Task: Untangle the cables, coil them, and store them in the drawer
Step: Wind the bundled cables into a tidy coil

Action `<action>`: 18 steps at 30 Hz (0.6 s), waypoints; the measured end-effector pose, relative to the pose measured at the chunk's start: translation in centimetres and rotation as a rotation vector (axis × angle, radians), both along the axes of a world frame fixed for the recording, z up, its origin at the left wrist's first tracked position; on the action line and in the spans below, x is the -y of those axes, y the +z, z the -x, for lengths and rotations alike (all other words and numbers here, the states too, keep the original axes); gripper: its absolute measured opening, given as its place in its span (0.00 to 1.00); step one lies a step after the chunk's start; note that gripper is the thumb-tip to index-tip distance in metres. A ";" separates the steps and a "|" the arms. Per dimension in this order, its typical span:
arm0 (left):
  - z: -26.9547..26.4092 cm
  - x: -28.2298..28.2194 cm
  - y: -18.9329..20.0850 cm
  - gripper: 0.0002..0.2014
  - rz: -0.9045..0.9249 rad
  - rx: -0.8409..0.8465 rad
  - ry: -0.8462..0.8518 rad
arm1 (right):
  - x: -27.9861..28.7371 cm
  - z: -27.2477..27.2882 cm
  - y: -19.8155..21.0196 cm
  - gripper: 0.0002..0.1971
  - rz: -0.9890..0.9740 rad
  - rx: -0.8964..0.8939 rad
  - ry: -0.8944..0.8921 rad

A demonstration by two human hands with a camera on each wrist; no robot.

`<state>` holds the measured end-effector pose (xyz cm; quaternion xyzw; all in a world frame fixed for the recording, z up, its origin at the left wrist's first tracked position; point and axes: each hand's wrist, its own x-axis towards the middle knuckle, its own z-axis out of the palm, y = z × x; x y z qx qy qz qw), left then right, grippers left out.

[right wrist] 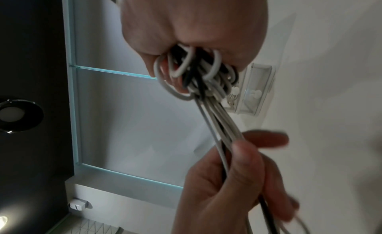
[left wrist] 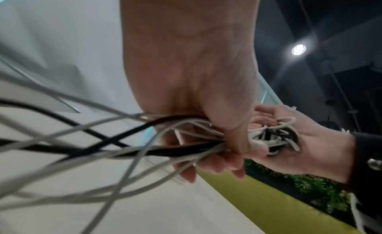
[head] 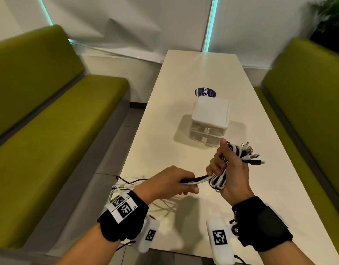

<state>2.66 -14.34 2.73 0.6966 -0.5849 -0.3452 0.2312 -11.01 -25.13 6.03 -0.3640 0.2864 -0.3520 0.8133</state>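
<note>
At the near left edge of the bench (head: 184,77), loose cable tails (head: 126,185) trail off toward the floor. The left hand (head: 165,183) has its fingers (left wrist: 215,165) curled round a run of white and black cables (head: 196,179), drawn level toward the right. The right hand (head: 230,169) has its fingers clamped on the coiled bundle (head: 218,180), plugs (head: 251,154) fanning out to the far right. The drawer unit (head: 209,121) stands just beyond the hands, mid-bench, both drawers appearing closed. Judged step: coiling, all cables gathered as one; the tails are not yet wound. The next move calls for the left hand to feed another loop into the right-hand grip, keeping the strands together. One hand must then come free to open a drawer.
</note>
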 end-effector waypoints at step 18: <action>-3.6 -2.4 0.9 0.13 -0.088 0.021 0.046 | -1.0 0.4 -0.1 0.22 0.281 -0.342 0.191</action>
